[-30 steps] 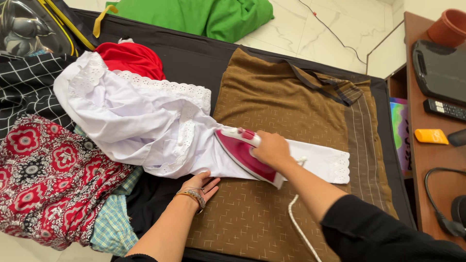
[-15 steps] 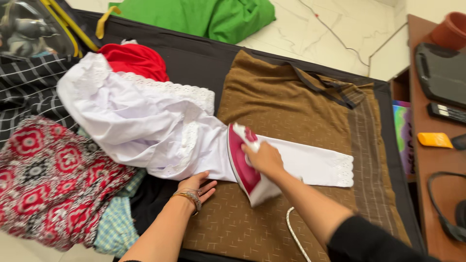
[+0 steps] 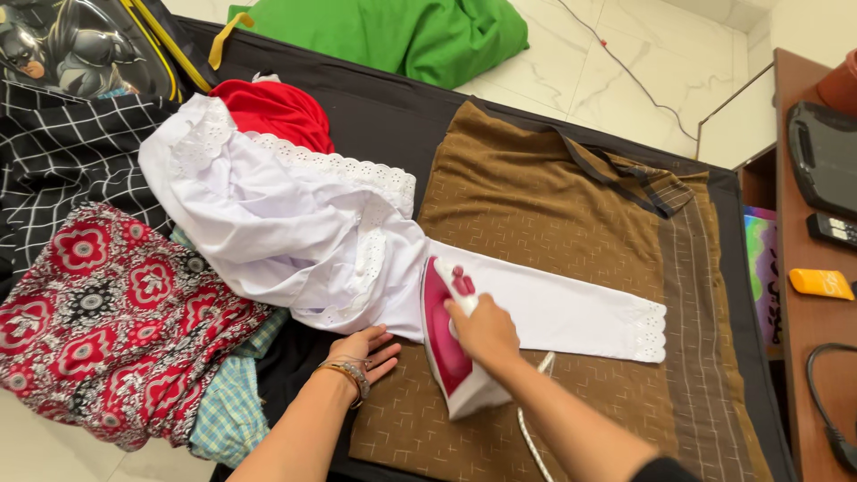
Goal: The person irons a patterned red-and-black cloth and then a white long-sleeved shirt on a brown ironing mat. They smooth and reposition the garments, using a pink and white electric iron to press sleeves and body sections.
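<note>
From the left I see a red patterned cloth [image 3: 107,312] heaped beside a black checked fabric [image 3: 62,152], both pushed aside so the brown pad [image 3: 553,205] stays free as a pressing surface. The white garment [image 3: 277,223] is bunched over the heap, with only 1 sleeve [image 3: 553,308] drawn out flat across the pad. My left hand [image 3: 364,346] lies open, palm down, fingers [image 3: 386,344] spread at the sleeve's lower edge, likely pinning the cloth taut. My right hand [image 3: 482,330] grips the handle of the pink iron [image 3: 446,344], soleplate on the sleeve near the shoulder. Its white cord [image 3: 531,437] trails toward me. At far right, a wooden counter [image 3: 803,321] carries a remote [image 3: 832,230].
</note>
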